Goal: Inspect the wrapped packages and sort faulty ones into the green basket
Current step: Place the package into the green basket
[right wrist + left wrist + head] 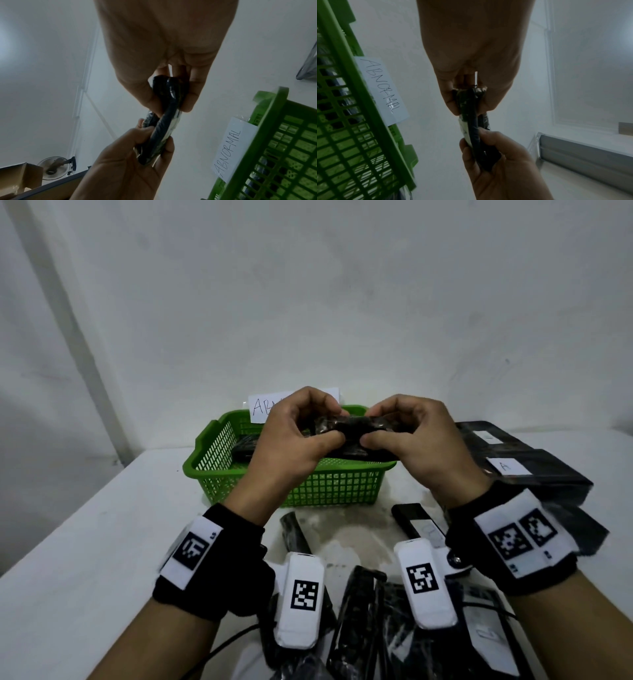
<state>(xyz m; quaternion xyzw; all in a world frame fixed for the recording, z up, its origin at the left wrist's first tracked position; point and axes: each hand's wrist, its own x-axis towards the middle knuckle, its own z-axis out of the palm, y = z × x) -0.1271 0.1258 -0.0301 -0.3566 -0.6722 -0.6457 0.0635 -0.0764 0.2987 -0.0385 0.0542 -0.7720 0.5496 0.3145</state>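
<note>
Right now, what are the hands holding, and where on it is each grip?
One black wrapped package, held above the green basket. The left hand pinches its left end, the right hand its right end, thumbs near the middle.

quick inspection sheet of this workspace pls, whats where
surface: white table, scuffed in the middle
job's things: black wrapped package held over green basket; another package inside; paper label reads ABNORMAL
clutter: loose black packages near the person, labelled stack at right
grippers: left hand and right hand both pinch the package
cables: black cable by left forearm
surroundings: white wall, fan
</note>
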